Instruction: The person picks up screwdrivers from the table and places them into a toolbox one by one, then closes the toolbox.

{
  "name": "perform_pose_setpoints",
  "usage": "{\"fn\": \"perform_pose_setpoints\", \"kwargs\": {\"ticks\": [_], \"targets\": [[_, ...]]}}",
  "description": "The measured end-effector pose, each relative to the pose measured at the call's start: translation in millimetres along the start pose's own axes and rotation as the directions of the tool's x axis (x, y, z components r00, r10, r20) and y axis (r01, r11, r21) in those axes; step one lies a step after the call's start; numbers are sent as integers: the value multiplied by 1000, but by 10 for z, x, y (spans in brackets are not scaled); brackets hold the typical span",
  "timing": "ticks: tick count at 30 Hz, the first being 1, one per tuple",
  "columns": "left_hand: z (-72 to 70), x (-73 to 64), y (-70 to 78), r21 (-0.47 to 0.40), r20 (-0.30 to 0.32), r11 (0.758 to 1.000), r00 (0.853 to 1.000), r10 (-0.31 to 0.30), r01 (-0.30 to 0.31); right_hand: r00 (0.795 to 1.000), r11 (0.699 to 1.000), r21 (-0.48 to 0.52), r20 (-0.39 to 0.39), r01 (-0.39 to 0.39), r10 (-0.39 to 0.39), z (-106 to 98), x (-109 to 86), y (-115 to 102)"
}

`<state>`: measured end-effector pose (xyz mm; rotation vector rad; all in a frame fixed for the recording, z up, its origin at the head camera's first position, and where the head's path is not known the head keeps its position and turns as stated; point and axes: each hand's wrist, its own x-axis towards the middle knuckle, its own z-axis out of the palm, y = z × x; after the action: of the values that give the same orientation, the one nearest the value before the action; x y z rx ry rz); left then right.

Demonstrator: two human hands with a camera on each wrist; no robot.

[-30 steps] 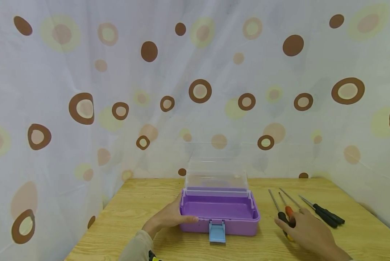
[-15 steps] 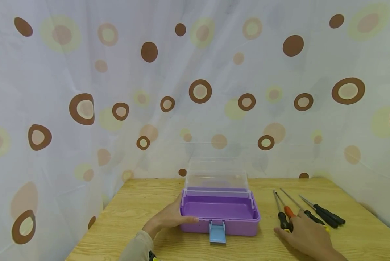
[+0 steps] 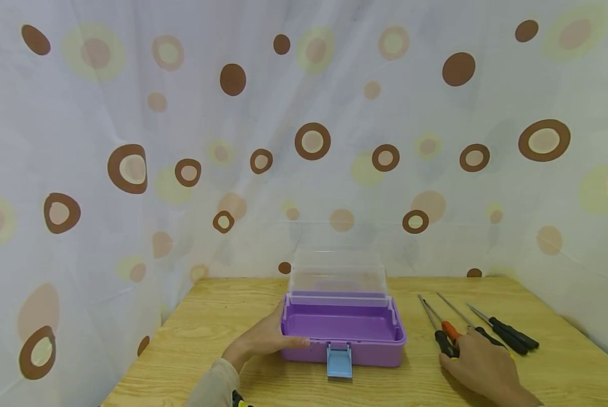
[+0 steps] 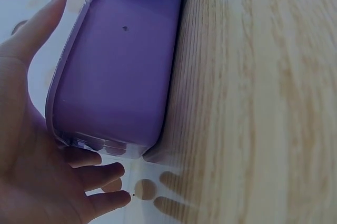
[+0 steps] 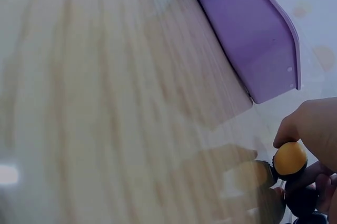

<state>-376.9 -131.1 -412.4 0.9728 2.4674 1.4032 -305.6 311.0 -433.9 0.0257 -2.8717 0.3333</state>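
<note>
Your right hand (image 3: 479, 362) sits low over the screwdrivers at the right of the table (image 3: 222, 316), thumb and finger pinching the yellow-ended screwdriver (image 3: 443, 342) by its black handle. Just beside that handle lies an orange-handled screwdriver (image 3: 450, 329), partly hidden by your fingers, and a long-shafted screwdriver (image 3: 489, 336) passes on the hand's far side. Your left hand (image 3: 263, 339) rests at the left end of the purple box (image 3: 370, 355), fingers loose, thumb straight out across the front wall. That box stands mid-table with its clear lid (image 3: 334, 280) raised at the back and its blue latch (image 3: 339, 363) hanging down in front. Farther right, two black-handled screwdrivers (image 3: 507, 337) lie together, tips pointing away from you.

Under all this, the table is pale wood with streaky grain; your right wrist view catches a white glint on it. Behind and along both sides hangs a creased white cloth (image 3: 334, 85), printed with brown discs, brown rings and fainter tan and yellow spots.
</note>
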Motion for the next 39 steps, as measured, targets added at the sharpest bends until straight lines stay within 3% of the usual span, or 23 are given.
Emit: {"fn": "perform_pose_setpoints", "kwargs": {"ticks": [9, 17, 26, 35, 39], "targets": [[-3, 1, -1, -1, -2, 1000, 1000, -13, 13, 1000, 999, 42, 0, -13, 13, -18, 5, 7], [-8, -2, -1, -1, 9, 1000, 1000, 3, -2, 997, 993, 106, 58, -51, 45, -53, 19, 55], [-16, -4, -21, -5, 12, 1000, 1000, -5, 5, 996, 982, 180, -61, -57, 69, -98, -15, 71], [-23, -1, -24, -15, 21, 1000, 1000, 8, -8, 989, 956, 270, -62, -114, 136, -160, 26, 157], [-23, -2, -28, -19, 22, 1000, 1000, 8, -8, 988, 952, 290, -85, -97, 126, -169, 34, 210]]}}
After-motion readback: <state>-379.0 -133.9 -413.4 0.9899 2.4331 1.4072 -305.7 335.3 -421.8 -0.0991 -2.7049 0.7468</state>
